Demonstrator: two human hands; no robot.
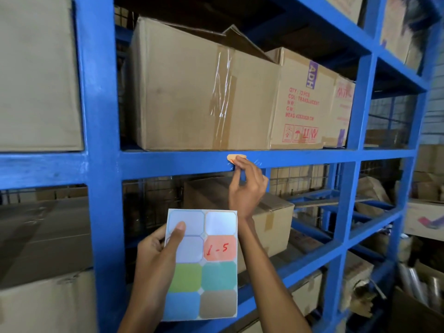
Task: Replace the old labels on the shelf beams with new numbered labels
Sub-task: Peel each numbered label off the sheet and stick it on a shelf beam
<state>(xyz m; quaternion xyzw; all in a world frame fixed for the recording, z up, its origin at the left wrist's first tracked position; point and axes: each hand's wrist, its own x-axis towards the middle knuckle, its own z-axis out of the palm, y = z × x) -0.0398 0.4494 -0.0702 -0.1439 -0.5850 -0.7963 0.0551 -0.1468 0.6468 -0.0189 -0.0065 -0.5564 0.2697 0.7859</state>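
Observation:
An orange label sticks to the blue shelf beam at mid-frame, partly curled off the metal. My right hand reaches up to it, thumb and forefinger pinching its lower right edge. Lower down, my left hand holds a sheet of coloured labels upright, thumb pressed on its upper left. One orange label on the sheet reads "1-5" in red; the others are blank in white, green, teal, blue and grey-brown.
Blue steel racking fills the view, with a thick upright on the left. Cardboard boxes stand on the shelf above the beam, and a smaller taped box sits below, behind my right wrist. More boxes lie at the right.

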